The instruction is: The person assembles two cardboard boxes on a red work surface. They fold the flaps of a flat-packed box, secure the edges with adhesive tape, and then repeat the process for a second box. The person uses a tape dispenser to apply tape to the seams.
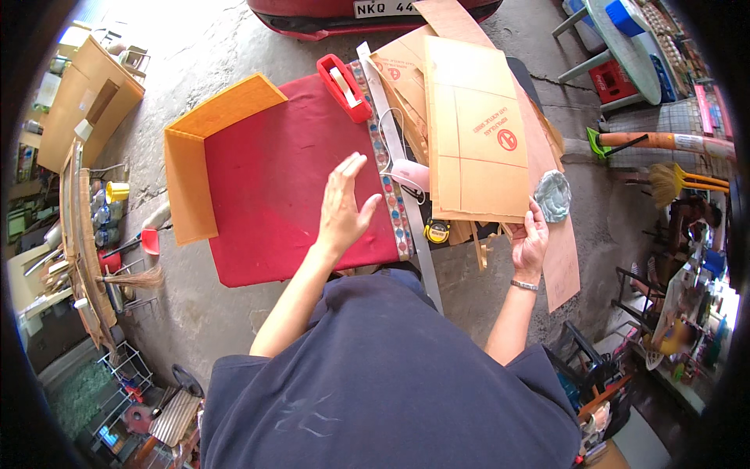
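Observation:
My left hand [344,207] is open above the red cloth-covered surface [285,187], fingers stretched and thumb apart, with nothing in it. My right hand [531,242] pinches the lower right corner of a stiff brown paper-faced sheet [476,125] with red print and drawn lines. That sheet lies tilted over a pile of similar brown sheets [402,66] and long thin boards. Beside my right fingers is a crumpled grey-green bundle [552,197]. A yellow tape measure [437,230] and a pinkish tool with a cord [410,175] sit just left of the sheet.
A red tape dispenser [344,87] and an angled orange-brown panel [191,152] rest on the red surface. A metal straightedge [406,172] runs along its right side. Ahead is a red car [312,23]. Brooms [680,184] and a grey-green table [625,51] stand at right.

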Available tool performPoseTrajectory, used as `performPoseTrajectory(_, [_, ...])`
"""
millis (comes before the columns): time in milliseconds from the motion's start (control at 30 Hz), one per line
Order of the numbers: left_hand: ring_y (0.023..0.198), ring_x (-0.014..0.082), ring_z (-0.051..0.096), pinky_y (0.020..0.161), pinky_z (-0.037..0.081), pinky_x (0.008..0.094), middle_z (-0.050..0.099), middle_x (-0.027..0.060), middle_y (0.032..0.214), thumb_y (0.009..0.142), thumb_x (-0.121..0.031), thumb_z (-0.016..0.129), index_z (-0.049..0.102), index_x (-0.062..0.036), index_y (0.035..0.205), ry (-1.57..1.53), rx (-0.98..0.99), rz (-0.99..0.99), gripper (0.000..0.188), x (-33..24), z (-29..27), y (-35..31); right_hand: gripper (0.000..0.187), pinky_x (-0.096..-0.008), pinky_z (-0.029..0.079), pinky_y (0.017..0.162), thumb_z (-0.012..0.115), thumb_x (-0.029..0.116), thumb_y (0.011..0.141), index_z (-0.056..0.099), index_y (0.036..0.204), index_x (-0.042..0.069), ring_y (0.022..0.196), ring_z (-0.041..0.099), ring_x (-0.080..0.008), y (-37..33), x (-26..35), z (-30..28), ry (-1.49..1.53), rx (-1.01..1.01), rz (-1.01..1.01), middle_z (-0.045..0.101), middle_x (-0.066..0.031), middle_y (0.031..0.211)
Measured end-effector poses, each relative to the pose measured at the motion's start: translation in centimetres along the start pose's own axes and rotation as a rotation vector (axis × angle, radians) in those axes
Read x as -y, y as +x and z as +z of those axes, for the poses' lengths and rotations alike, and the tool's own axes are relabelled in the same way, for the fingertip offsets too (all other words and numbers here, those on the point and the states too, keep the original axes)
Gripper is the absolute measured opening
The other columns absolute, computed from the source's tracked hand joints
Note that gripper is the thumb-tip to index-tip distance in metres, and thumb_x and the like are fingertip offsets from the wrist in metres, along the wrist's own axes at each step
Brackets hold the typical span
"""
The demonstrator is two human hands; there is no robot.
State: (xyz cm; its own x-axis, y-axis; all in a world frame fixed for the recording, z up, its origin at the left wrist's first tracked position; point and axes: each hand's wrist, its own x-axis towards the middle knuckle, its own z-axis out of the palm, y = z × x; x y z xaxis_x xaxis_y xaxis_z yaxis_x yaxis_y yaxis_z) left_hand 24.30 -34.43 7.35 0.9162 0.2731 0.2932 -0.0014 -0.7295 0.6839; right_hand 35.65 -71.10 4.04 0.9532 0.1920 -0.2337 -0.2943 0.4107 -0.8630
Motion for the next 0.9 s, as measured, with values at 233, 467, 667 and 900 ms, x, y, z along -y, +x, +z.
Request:
performPoseTrajectory(233, [0.141, 0.0333, 0.034, 0.114, 0.031, 0.0468, 0.033, 0.012, 0.153, 0.072, -0.02, 0.083, 0.041, -0.0173, 0.142, 0.252, 0.07, 0.318, 0.082, 1.2, -7.3, 1.8, 0.035, -0.0334, 0.056, 0.094, 0.044, 0.006, 0.102, 0.047, 0.133, -0.008, 0.109, 0.065, -0.0218, -5.5, 2.7, 7.1, 0.003, 0.087, 0.03, 0.062, -0.0173, 0.124])
performPoseTrajectory(467, [0.116, 0.0193, 0.059, 0.105, 0.04, 0.0427, 0.066, 0.0023, 0.118, 0.078, -0.016, 0.076, 0.067, -0.0178, 0.113, 0.269, 0.058, 0.545, 0.036, 4.4, -12.4, -3.9, 0.032, -0.0312, 0.055, 0.091, 0.048, 0.005, 0.1, 0.052, 0.127, -0.012, 0.104, 0.067, -0.0209, -10.7, 1.4, 15.1, -0.029, 0.206, 0.2, 0.065, -0.0182, 0.117])
performPoseTrajectory(667, [0.079, 0.0168, 0.066, 0.078, 0.048, 0.0351, 0.07, 0.0006, 0.085, 0.07, -0.008, 0.074, 0.07, -0.0134, 0.09, 0.06, -0.106, 0.497, 0.021, 4.5, -17.9, -9.5, 0.049, -0.0332, 0.058, 0.084, 0.039, 0.033, 0.106, 0.057, 0.117, -0.012, 0.096, 0.07, -0.024, -12.5, -1.7, 20.2, 0.183, 0.074, 0.266, 0.068, -0.0194, 0.108])
performPoseTrajectory(900, [0.064, 0.0336, 0.063, 0.061, 0.05, 0.0414, 0.062, 0.0143, 0.068, 0.081, -0.011, 0.069, 0.062, -0.0031, 0.081, 0.083, 0.018, -0.176, 0.01, 7.4, -21.9, -10.4, 0.04, -0.0236, 0.026, 0.03, 0.049, 0.034, 0.104, 0.062, 0.08, 0.004, 0.032, 0.029, -0.004, -13.0, -10.3, 24.1, -0.433, 0.022, 0.165, 0.039, 0.0061, 0.046])
